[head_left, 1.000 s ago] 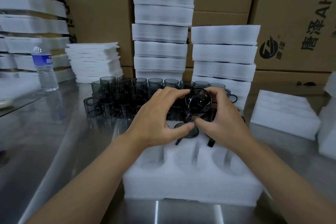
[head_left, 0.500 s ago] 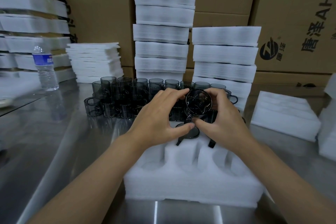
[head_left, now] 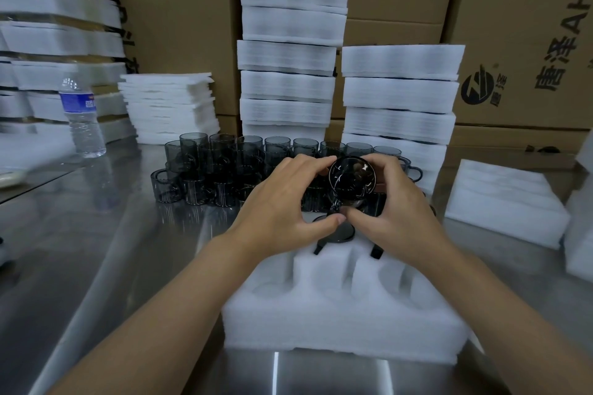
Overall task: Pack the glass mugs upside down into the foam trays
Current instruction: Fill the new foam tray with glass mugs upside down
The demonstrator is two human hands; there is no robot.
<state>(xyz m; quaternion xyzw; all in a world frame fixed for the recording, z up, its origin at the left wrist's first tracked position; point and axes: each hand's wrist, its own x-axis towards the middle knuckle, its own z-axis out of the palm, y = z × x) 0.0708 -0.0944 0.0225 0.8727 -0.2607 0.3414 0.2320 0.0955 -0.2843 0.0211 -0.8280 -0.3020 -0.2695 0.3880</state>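
A dark smoked-glass mug (head_left: 352, 179) is held tipped on its side above the far row of a white foam tray (head_left: 340, 327), its round end facing me. My left hand (head_left: 282, 208) and my right hand (head_left: 394, 208) both grip it, fingers over the top and thumbs meeting underneath. Under the hands, the base of one upside-down mug (head_left: 340, 232) shows in a far-row pocket, and two dark handles stick out of the foam. The three near pockets hold nothing. Several more mugs (head_left: 224, 170) stand grouped on the steel table behind.
Tall stacks of foam trays (head_left: 288, 51) stand behind the mugs, with a shorter stack (head_left: 401, 96) to their right and flat foam sheets (head_left: 167, 106) on the left. A water bottle (head_left: 81, 119) stands far left. Loose foam pieces (head_left: 503, 205) lie right. Cardboard boxes form the backdrop.
Both hands keep the same hold on the tipped mug; it has hardly shifted over the tray.
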